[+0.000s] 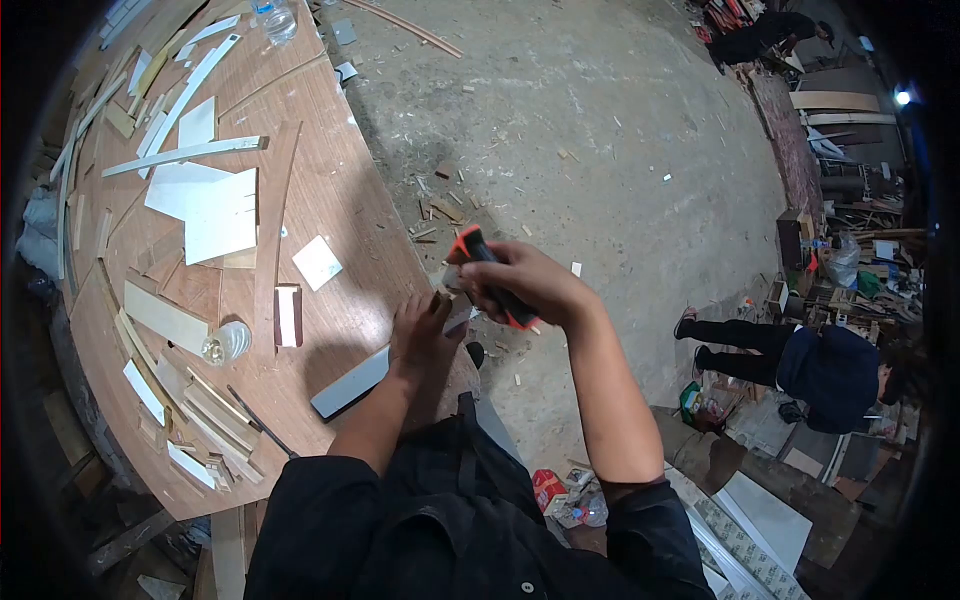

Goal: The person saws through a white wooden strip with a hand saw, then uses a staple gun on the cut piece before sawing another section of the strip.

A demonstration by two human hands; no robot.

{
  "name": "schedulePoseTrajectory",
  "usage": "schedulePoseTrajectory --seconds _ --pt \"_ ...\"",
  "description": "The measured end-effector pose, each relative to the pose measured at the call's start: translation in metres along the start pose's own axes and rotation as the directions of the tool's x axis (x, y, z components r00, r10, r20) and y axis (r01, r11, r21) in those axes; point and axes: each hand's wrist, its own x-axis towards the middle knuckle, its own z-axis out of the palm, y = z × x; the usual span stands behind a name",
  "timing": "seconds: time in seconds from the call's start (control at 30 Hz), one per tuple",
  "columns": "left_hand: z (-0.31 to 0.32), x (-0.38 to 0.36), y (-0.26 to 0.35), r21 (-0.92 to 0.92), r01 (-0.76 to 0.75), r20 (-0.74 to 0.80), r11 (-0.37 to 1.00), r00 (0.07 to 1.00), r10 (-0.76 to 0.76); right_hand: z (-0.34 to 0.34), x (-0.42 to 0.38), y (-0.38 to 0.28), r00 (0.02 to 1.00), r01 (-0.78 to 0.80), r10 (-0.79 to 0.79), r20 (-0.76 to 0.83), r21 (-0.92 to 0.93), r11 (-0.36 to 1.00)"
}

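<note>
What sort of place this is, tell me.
Likely a woodworking shop: wood strips lie across the table, small offcuts litter the floor, and the right hand grips a red-and-black tool.

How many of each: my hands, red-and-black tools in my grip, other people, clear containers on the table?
Hands: 2, left hand, right hand
Red-and-black tool: 1
Other people: 2, upper person, lower person
Clear containers: 2, bottle, jar
Total: 7

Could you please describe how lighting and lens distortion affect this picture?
Head view: the wide lens bows the tabletop's outer edge, and the corners fall black; head view: a lamp glares at right; head view: shadow darkens the tabletop near the left hand.
</note>
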Motion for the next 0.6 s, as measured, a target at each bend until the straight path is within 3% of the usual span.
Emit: schedulePoseTrajectory --seconds 0.1,0.13,0.4,0.53,0.6 --pt "0.008 0.001 -0.007 -0.012 0.03 -0.028 0.999 0.999 -0.03 -0.002 0.036 -0.013 0.998 0.032 -0.026 0.057 -0.104 0.994" --pt "0.008 0.001 -0.009 -0.012 0.034 -0.03 0.999 0.999 -0.034 -0.003 0.04 -0.018 0.997 -0.01 0.013 0.073 -0.03 1.0" --pt "0.0 0.004 -0.008 -0.002 0.072 0.033 0.997 0.997 -0.072 0.02 0.044 -0.018 0.997 0.064 -0.06 0.052 -0.091 0.994" --pt "-0.002 0.007 -0.007 -0.019 0.094 0.05 0.995 0.994 -0.093 0.003 0.052 -0.031 0.997 -0.05 0.047 0.069 0.045 0.998" --pt "-0.003 0.009 -0.007 -0.02 0.108 0.069 0.994 0.992 -0.107 0.001 0.053 -0.037 0.998 -0.05 0.05 0.037 0.008 0.999"
